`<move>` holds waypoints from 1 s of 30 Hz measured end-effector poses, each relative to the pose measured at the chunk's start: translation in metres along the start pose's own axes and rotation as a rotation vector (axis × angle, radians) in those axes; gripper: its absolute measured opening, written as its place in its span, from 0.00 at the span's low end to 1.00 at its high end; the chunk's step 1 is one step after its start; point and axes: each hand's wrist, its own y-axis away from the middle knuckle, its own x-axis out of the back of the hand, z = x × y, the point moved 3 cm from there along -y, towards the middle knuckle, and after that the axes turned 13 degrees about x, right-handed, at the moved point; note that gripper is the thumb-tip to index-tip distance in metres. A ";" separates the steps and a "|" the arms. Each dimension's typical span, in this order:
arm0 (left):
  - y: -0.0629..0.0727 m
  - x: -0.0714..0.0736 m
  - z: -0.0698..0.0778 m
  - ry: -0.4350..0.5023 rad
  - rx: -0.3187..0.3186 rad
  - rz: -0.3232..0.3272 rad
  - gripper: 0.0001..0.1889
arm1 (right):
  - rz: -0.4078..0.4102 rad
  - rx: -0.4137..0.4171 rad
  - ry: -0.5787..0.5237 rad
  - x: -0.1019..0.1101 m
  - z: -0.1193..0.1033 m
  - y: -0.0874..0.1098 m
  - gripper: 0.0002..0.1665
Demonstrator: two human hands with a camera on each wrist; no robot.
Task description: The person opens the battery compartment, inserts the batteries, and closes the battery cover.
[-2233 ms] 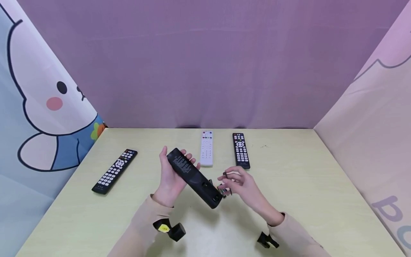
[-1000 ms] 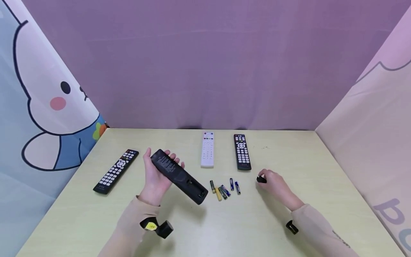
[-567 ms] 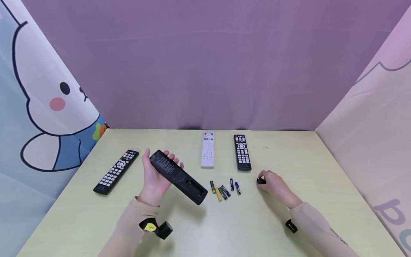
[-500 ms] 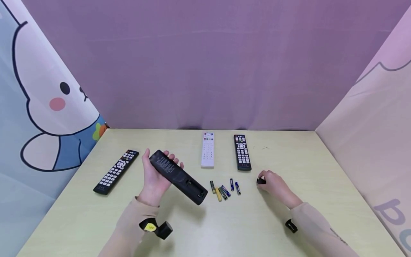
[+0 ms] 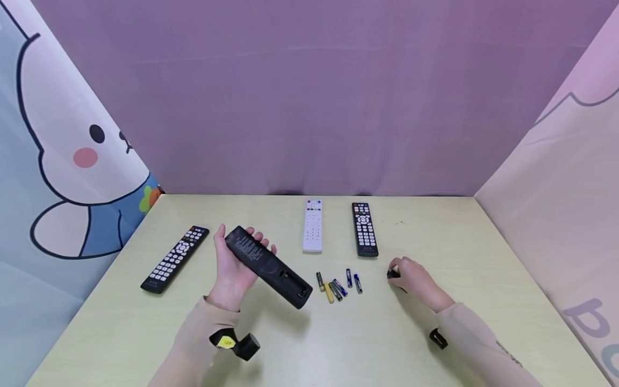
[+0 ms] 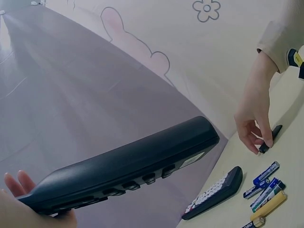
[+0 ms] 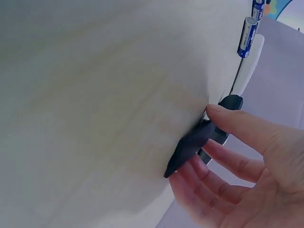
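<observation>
My left hand (image 5: 234, 277) holds a black remote control (image 5: 268, 266) with its labelled back turned up. The battery compartment at the remote's lower right end is uncovered. In the left wrist view the remote (image 6: 133, 159) hides most of that hand. Further right, my right hand (image 5: 418, 282) pinches a small black battery cover (image 5: 393, 273) at the tabletop. The right wrist view shows this cover (image 7: 190, 145) tilted between thumb and fingers, close to or touching the table. Several loose batteries (image 5: 340, 287), one of them yellow (image 5: 329, 292), lie between the two hands.
A white remote (image 5: 312, 226) and a black remote (image 5: 365, 230) lie button side up towards the back of the table (image 5: 435, 231). Another black remote (image 5: 175, 259) lies at the left. Fabric walls (image 5: 309, 97) enclose the table's back and sides.
My right hand has moved away from the held remote, right and down to the table, with the battery cover. My left hand shifted slightly left with the remote. Over the last second both stay nearly still.
</observation>
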 end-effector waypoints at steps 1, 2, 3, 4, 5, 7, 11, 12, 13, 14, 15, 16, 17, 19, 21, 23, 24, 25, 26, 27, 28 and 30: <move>0.000 0.000 0.000 0.001 0.000 0.000 0.27 | -0.003 0.003 0.000 0.000 0.000 0.000 0.19; 0.000 0.000 0.000 0.002 0.000 0.001 0.26 | -0.005 0.007 0.004 0.000 -0.001 -0.001 0.19; 0.000 0.000 0.000 0.004 0.000 0.001 0.26 | -0.006 0.015 0.011 0.001 -0.001 -0.001 0.20; 0.000 0.000 0.000 0.004 0.000 0.003 0.26 | -0.003 0.024 0.020 0.001 -0.002 -0.001 0.20; 0.000 0.001 0.000 0.005 0.000 0.005 0.26 | -0.001 0.032 0.030 0.001 -0.003 -0.001 0.20; 0.000 0.001 0.000 0.006 0.000 0.009 0.26 | 0.007 0.045 0.044 0.002 -0.006 -0.002 0.21; 0.000 0.001 0.000 0.000 -0.001 0.011 0.27 | 0.033 0.056 0.051 0.003 -0.015 -0.003 0.21; 0.000 0.001 0.000 -0.001 0.001 0.009 0.27 | 0.038 0.055 0.046 0.003 -0.018 -0.003 0.21; 0.000 0.001 0.000 -0.002 0.003 0.007 0.27 | 0.041 0.058 0.039 0.003 -0.020 -0.004 0.21; 0.000 0.000 0.000 -0.002 0.004 0.004 0.27 | 0.045 0.062 0.029 0.003 -0.023 -0.005 0.21; 0.000 0.000 -0.001 -0.001 0.006 0.002 0.27 | 0.045 0.068 0.018 0.002 -0.026 -0.006 0.20; -0.001 0.000 -0.001 0.000 0.007 0.001 0.27 | 0.044 0.073 0.006 0.002 -0.028 -0.007 0.21; -0.001 0.000 -0.001 0.001 0.008 0.000 0.27 | 0.043 0.082 -0.006 0.001 -0.031 -0.008 0.20; -0.001 0.000 -0.001 0.004 0.010 0.001 0.27 | 0.041 0.092 -0.036 -0.001 -0.035 -0.010 0.20; -0.001 0.001 -0.002 0.005 0.011 0.002 0.27 | 0.035 0.101 -0.065 -0.003 -0.039 -0.012 0.20; -0.002 0.002 -0.003 0.006 0.013 0.003 0.27 | 0.027 0.102 -0.093 -0.005 -0.043 -0.014 0.20; -0.002 0.002 -0.003 0.006 0.013 0.004 0.27 | 0.024 0.095 -0.106 -0.006 -0.045 -0.015 0.19; -0.002 0.002 -0.003 0.006 0.012 0.004 0.26 | 0.018 0.087 -0.117 -0.007 -0.047 -0.016 0.19; -0.002 0.002 -0.003 0.007 0.011 0.004 0.26 | 0.012 0.077 -0.126 -0.008 -0.049 -0.017 0.19; -0.002 0.003 -0.004 0.006 0.009 0.004 0.26 | 0.006 0.063 -0.133 -0.009 -0.050 -0.018 0.19; -0.002 0.003 -0.004 0.007 0.008 0.003 0.26 | -0.002 0.044 -0.140 -0.011 -0.052 -0.019 0.18; -0.001 0.003 -0.004 0.006 0.006 0.002 0.26 | -0.018 0.007 -0.159 -0.014 -0.054 -0.020 0.18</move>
